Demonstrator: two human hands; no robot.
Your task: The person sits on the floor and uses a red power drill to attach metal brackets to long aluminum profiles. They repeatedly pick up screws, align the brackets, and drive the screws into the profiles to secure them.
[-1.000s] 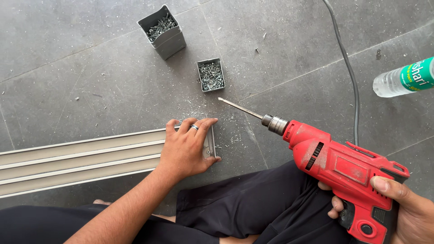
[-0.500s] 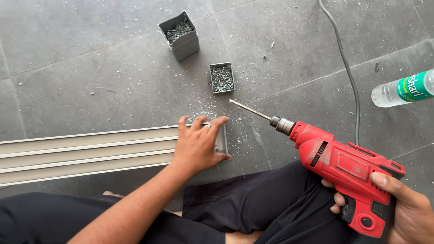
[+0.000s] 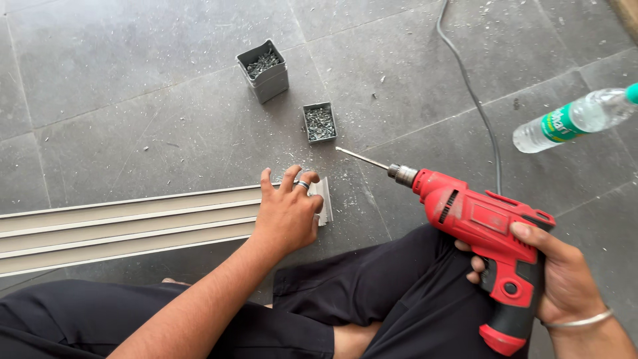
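Left hand (image 3: 287, 214) presses flat, fingers spread, on the rail (image 3: 133, 223) end; right hand (image 3: 555, 279) grips the red drill (image 3: 485, 233). Two grey boxes (image 3: 319, 122), probably of screws, sit beyond; a green-labelled bottle (image 3: 575, 119) lies right on open floor (image 3: 133, 86).

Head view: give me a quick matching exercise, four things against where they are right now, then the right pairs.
Things:
1. red drill
2. plastic bottle
3. taller grey box of screws
4. pale channel strip

Places:
A. lying on the floor tiles at the far right
B. under the left hand, pressed at its end
C. gripped in the right hand, bit pointing toward the strip's end
D. standing farthest up the floor, beyond the small flat box

Pairs: 1-C, 2-A, 3-D, 4-B
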